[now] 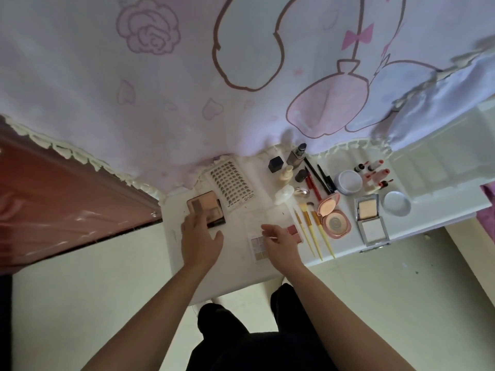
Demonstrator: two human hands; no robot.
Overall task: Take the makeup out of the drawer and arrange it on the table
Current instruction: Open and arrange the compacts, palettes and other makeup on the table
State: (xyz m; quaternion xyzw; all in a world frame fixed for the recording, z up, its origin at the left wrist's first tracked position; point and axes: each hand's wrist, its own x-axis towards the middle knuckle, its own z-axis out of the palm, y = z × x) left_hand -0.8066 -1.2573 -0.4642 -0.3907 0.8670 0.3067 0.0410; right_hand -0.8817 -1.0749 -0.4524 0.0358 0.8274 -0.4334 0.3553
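My left hand [199,241] rests with straight fingers on the near edge of an open brown eyeshadow palette [206,207] on the white table [235,274]. My right hand [281,246] pinches a thin applicator stick [267,235] over a clear palette [258,245] of pale and pink squares. A white card of false lashes [232,184] lies behind the brown palette. To the right lie three yellow-handled brushes [312,231], a pink round compact [333,218], a silver square compact [371,220] and several bottles and pencils [300,170]. No drawer shows.
A pink-printed curtain [241,76] hangs over the table's far edge. A round pale blue jar [348,182] and its lid [397,203] stand at the right with small red-capped bottles [376,174]. A reddish-brown panel [67,196] stands at the left. My dark-trousered legs [254,330] are below.
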